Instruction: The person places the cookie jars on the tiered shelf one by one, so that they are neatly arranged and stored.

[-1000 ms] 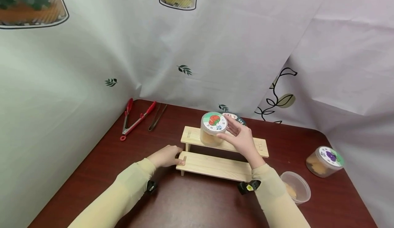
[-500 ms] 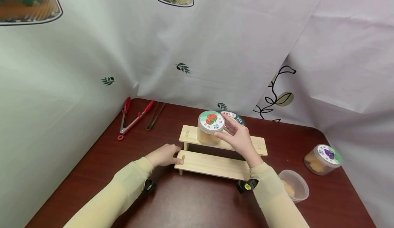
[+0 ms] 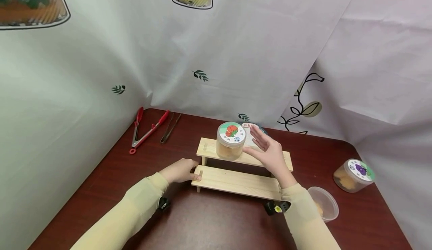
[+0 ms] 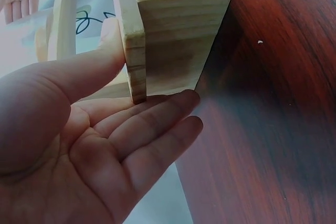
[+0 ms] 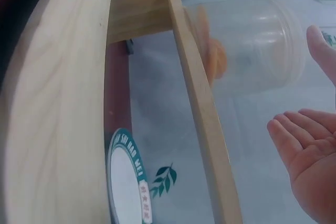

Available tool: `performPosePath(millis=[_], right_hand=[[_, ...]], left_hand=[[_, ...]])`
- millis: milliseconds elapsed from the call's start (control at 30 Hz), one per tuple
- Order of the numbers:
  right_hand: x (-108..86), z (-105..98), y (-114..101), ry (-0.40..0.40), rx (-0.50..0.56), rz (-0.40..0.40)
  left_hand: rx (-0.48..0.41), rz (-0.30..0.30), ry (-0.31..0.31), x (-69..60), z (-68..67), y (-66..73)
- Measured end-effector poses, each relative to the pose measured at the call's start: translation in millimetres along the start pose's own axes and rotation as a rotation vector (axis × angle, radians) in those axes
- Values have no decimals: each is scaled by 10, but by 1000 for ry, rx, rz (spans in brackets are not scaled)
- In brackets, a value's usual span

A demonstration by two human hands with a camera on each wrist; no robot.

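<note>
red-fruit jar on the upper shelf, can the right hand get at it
Probably yes: the right hand, holding nothing, is just beside the red-fruit jar, with nothing visible between them.

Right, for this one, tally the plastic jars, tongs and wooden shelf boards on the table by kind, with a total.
Lidded plastic jars: 2 (orange-fruit jar, purple-fruit jar)
Open plastic jar: 1
Red-handled tongs: 1
Thin metal tongs: 1
Wooden shelf boards: 2 (upper board, lower board)
Total: 7

One jar lid [image 3: 232, 133] was green and white with red fruit, the shelf [image 3: 233, 181] was pale-grained, the surface [image 3: 216, 220] was reddish-brown.
</note>
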State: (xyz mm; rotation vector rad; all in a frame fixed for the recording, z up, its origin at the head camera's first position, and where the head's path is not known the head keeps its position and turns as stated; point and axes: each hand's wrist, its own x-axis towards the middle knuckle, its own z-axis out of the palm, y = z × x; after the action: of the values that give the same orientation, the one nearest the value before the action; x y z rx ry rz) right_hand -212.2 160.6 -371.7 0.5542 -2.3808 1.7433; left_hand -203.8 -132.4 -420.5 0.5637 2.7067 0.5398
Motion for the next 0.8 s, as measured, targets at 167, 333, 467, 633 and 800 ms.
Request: performPosePath(millis=[167, 333, 467, 633, 800], right_hand=[[-98, -125, 25, 17, -10, 10], [-176, -272, 66, 45, -29, 23], [-233, -373, 89, 60, -51, 28], [-307, -501, 124, 96, -81, 9], [-398, -666, 153, 110, -125, 5]], left_hand=[[22, 8, 7, -6, 7, 3], [30, 14, 23, -19, 2, 1], [45, 16, 25, -32, -24, 17], [72, 34, 27, -31, -45, 44], [74, 17, 19, -18, -35, 52]])
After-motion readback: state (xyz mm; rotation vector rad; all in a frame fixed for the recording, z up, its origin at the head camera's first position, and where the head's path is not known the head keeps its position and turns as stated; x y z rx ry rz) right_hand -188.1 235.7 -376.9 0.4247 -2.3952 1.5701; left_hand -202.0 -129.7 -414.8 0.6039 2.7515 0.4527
